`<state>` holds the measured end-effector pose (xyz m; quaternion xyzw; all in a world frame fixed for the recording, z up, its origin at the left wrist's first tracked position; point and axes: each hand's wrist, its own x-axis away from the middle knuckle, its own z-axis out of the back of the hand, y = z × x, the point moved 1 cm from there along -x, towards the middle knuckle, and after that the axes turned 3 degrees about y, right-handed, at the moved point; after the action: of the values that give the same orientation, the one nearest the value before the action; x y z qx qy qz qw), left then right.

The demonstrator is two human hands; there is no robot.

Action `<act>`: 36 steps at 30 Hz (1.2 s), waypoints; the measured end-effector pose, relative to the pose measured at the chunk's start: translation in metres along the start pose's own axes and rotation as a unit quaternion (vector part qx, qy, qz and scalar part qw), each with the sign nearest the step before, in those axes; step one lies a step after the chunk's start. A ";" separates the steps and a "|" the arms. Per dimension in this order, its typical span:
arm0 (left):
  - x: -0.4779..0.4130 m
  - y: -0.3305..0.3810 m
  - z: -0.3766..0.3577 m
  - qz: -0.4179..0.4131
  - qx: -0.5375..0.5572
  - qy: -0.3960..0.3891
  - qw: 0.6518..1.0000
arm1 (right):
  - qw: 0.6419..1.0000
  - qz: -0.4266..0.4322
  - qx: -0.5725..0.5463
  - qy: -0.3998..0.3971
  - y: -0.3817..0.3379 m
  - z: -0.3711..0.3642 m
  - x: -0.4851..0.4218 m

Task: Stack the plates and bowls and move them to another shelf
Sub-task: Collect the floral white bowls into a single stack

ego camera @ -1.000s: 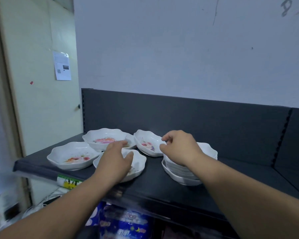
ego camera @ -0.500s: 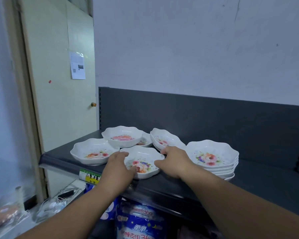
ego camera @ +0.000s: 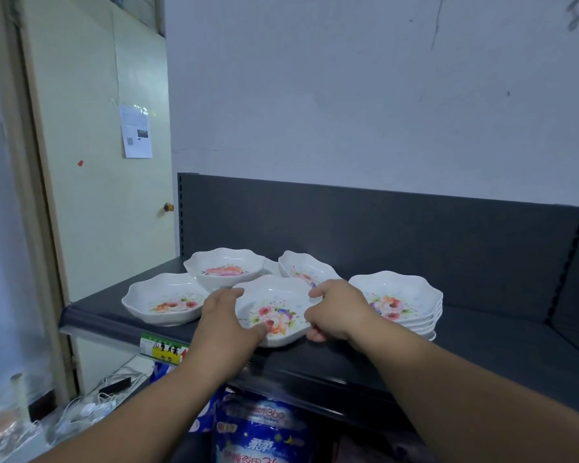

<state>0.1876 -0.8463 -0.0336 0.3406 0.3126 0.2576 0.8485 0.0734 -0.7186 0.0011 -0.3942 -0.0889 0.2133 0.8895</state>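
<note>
Left hand [ego camera: 228, 324] and right hand [ego camera: 340, 312] grip floral bowl [ego camera: 279, 304] at opposite rims, fingers curled. Blue package [ego camera: 259, 429] reads "360". Shelf tag [ego camera: 164, 347] has handwritten Chinese.

Looks like a small shop: dark metal retail shelving [ego camera: 482, 349], price label [ego camera: 164, 349] on its front edge lower left, packaged goods [ego camera: 261, 429] stocked below at bottom centre.

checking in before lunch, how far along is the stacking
Done: one stack of bowls stands at the right. In hand: the left hand and right hand grip the front bowl. Left: at least three loose bowls behind it, then carrying everything off this shelf.
</note>
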 end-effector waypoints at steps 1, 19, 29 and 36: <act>0.000 0.004 0.000 -0.014 0.000 0.009 1.000 | 1.000 0.004 -0.012 0.011 -0.002 0.006 0.000; -0.005 0.103 -0.077 -0.096 0.146 -0.039 0.984 | 0.993 -0.029 0.049 0.106 0.040 0.152 0.006; 0.000 0.107 -0.104 -0.049 0.104 -0.047 0.992 | 0.992 -0.032 0.108 0.056 0.060 0.153 0.006; 0.004 0.109 -0.110 -0.042 0.073 -0.022 0.996 | 0.995 -0.012 0.097 0.024 0.066 0.154 -0.001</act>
<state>0.0881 -0.7281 -0.0174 0.3943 0.3254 0.1907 0.8380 0.0024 -0.5777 0.0560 -0.3101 -0.0512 0.2002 0.9280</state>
